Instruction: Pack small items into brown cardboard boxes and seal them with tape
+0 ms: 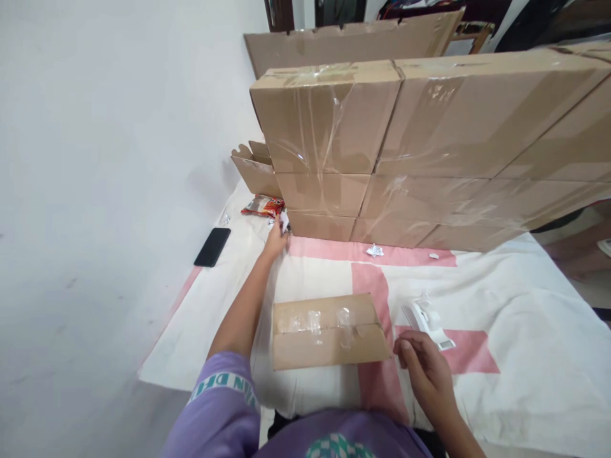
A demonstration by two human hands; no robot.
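My left hand point(277, 236) stretches to the far left of the cloth-covered table, by the foot of the stacked cartons. Its fingers close around something small, and a bit of white point(285, 221) shows at the fingertips. Just beyond lies a red and white snack packet point(264, 205). Directly in front of me a small cardboard box point(329, 334) lies with strips of clear tape across its top seam. Beside the box's right end is my right hand point(424, 369), fingers curled toward the thumb; whether it pinches anything is hidden. A white tape dispenser point(427, 321) sits just past that hand.
A wall of taped cartons point(382, 146) spans the table's back. An open cardboard box point(258, 168) stands at its left end. A black phone point(212, 247) lies near the white wall point(95, 191). Crumpled foil point(375, 250) rests on the striped cloth point(315, 273).
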